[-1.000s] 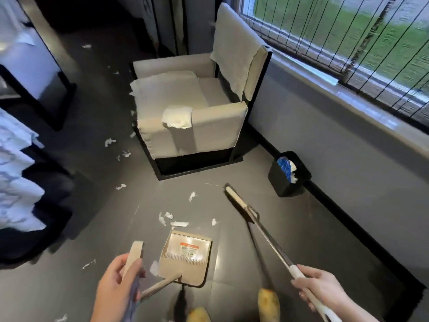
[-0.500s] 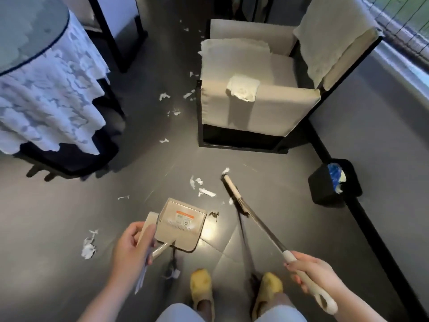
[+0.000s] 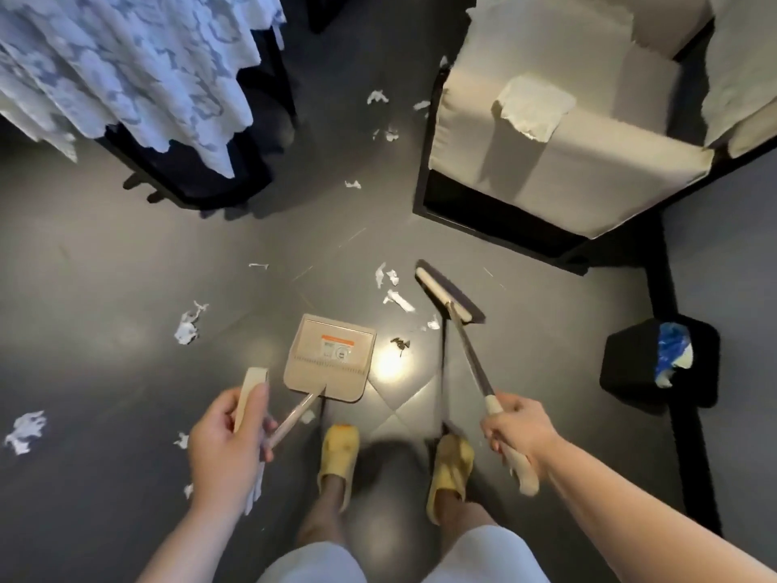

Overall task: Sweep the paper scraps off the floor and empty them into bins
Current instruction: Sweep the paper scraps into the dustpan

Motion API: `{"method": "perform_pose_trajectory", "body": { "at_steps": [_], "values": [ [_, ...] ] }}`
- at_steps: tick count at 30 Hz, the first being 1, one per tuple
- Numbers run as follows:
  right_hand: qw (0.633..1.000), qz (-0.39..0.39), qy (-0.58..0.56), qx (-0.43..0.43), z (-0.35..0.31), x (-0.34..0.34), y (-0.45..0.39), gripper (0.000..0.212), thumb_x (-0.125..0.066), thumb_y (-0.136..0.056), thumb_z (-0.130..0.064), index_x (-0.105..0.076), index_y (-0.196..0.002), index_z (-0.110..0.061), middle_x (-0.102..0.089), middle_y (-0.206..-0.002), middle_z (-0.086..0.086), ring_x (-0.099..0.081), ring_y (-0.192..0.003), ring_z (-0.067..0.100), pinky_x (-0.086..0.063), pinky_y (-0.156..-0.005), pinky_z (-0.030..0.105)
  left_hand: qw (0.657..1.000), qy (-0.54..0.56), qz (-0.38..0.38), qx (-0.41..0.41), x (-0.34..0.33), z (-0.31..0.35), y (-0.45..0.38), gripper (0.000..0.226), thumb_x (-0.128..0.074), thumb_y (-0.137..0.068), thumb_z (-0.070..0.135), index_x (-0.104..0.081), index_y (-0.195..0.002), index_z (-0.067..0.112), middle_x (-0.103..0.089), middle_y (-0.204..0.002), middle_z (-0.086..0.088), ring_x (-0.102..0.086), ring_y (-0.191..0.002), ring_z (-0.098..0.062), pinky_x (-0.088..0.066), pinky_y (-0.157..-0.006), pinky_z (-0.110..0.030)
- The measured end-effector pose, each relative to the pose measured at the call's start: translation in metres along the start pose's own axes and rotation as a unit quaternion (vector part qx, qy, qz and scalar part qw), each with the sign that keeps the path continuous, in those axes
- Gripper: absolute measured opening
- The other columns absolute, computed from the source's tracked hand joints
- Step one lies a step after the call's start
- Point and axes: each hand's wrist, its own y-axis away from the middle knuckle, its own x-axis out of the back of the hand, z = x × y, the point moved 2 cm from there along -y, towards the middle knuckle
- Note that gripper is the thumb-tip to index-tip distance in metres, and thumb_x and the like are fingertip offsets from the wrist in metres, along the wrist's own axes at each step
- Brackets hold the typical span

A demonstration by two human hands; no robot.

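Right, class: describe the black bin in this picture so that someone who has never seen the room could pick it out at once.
Start at the cream armchair at the upper right and follow the dark skirting along the grey wall towards the person. The bin stands on the floor beside that skirting, to the right of the broom head. It is the only small black box there, with something blue and white inside.

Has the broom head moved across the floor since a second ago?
Yes. The broom head has swung left, away from the black bin, toward the scraps beside the dustpan.
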Motion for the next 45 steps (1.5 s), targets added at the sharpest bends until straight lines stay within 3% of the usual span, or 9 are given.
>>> {"method": "perform_pose_trajectory", "body": {
  "at_steps": [4, 8, 13, 18, 24, 30, 35, 41, 45],
  "values": [
    [0.997, -0.067, -0.020, -0.014, 0.000, 0.052, 0.001, 0.053, -0.058, -0.073, 0.014, -0.063, -0.117, -0.014, -0.064, -0.083, 0.021, -0.048, -0.042, 0.020, -0.041, -0.036, 0.022, 0.998, 0.011, 0.062, 0.024, -0.011, -0.002, 0.031, 0.031, -0.055, -0.100, 0.024, -0.060, -0.077, 0.004, -0.057, -0.059, -0.011, -0.046, -0.040, -0.019, -0.038, -0.040, -0.021],
    [0.995, -0.048, 0.066, 0.050, -0.031, 0.105, -0.010, 0.064, -0.058, -0.073, 0.017, -0.059, -0.129, -0.015, -0.068, -0.093, 0.020, -0.047, -0.043, 0.019, -0.042, -0.037, 0.023, 0.991, 0.025, 0.120, 0.046, -0.017, -0.001, 0.066, 0.031, -0.056, -0.100, 0.025, -0.062, -0.077, 0.005, -0.059, -0.064, -0.015, -0.049, -0.043, -0.023, -0.039, -0.041, -0.029],
    [0.987, -0.039, 0.124, 0.098, -0.089, 0.083, -0.037, 0.045, -0.051, -0.076, 0.018, -0.061, -0.118, 0.005, -0.055, -0.079, 0.022, -0.041, -0.033, 0.014, -0.035, -0.033, 0.016, 0.983, 0.045, 0.162, 0.079, -0.019, -0.005, 0.110, 0.029, -0.057, -0.099, 0.023, -0.065, -0.078, 0.006, -0.061, -0.065, -0.017, -0.053, -0.049, -0.020, -0.045, -0.046, -0.026],
    [0.964, -0.091, 0.238, 0.073, -0.069, 0.042, -0.043, 0.042, -0.052, -0.073, 0.016, -0.053, -0.115, 0.019, -0.050, -0.070, 0.019, -0.041, -0.036, 0.018, -0.035, -0.034, 0.017, 0.969, 0.101, 0.168, 0.151, -0.019, -0.021, 0.130, 0.029, -0.058, -0.098, 0.029, -0.065, -0.086, 0.003, -0.062, -0.068, -0.014, -0.054, -0.055, -0.022, -0.047, -0.060, -0.035],
    [0.965, -0.113, 0.225, 0.069, -0.077, 0.046, -0.024, 0.049, -0.055, -0.072, 0.017, -0.066, -0.113, -0.009, -0.064, -0.078, 0.015, -0.046, -0.039, 0.016, -0.038, -0.035, 0.019, 0.961, 0.100, 0.194, 0.172, -0.012, -0.041, 0.150, 0.030, -0.060, -0.096, 0.036, -0.065, -0.082, 0.010, -0.064, -0.069, -0.009, -0.054, -0.054, -0.018, -0.046, -0.054, -0.035],
    [0.959, -0.104, 0.228, 0.134, -0.085, -0.001, -0.005, 0.030, -0.050, -0.075, 0.019, -0.062, -0.093, -0.002, -0.055, -0.076, 0.019, -0.041, -0.028, 0.010, -0.034, -0.030, 0.016, 0.952, 0.111, 0.230, 0.169, -0.002, -0.064, 0.172, 0.028, -0.063, -0.096, 0.032, -0.064, -0.080, 0.009, -0.062, -0.061, -0.002, -0.051, -0.045, -0.010, -0.044, -0.045, -0.022],
    [0.931, -0.178, 0.305, 0.090, -0.031, -0.042, 0.010, 0.019, -0.050, -0.074, 0.016, -0.058, -0.080, 0.000, -0.051, -0.075, 0.021, -0.044, -0.036, 0.016, -0.035, -0.034, 0.015, 0.947, 0.131, 0.241, 0.169, 0.008, -0.075, 0.180, 0.024, -0.063, -0.096, 0.033, -0.063, -0.081, 0.013, -0.062, -0.062, 0.000, -0.051, -0.043, -0.009, -0.043, -0.044, -0.024],
    [0.918, -0.253, 0.304, 0.042, -0.018, -0.009, 0.023, 0.023, -0.052, -0.079, 0.011, -0.058, -0.088, -0.010, -0.056, -0.081, 0.012, -0.049, -0.040, 0.013, -0.039, -0.032, 0.018, 0.954, 0.118, 0.234, 0.147, 0.029, -0.087, 0.200, 0.020, -0.064, -0.094, 0.031, -0.062, -0.081, 0.017, -0.063, -0.063, 0.003, -0.051, -0.044, -0.008, -0.042, -0.045, -0.024],
    [0.936, -0.204, 0.275, 0.079, -0.012, 0.020, 0.041, 0.033, -0.052, -0.080, 0.014, -0.064, -0.099, -0.010, -0.058, -0.083, 0.015, -0.049, -0.039, 0.014, -0.040, -0.031, 0.018, 0.948, 0.116, 0.257, 0.147, 0.051, -0.105, 0.227, 0.023, -0.063, -0.095, 0.032, -0.063, -0.082, 0.013, -0.063, -0.062, 0.002, -0.051, -0.044, -0.010, -0.043, -0.050, -0.028]
  ]
}}
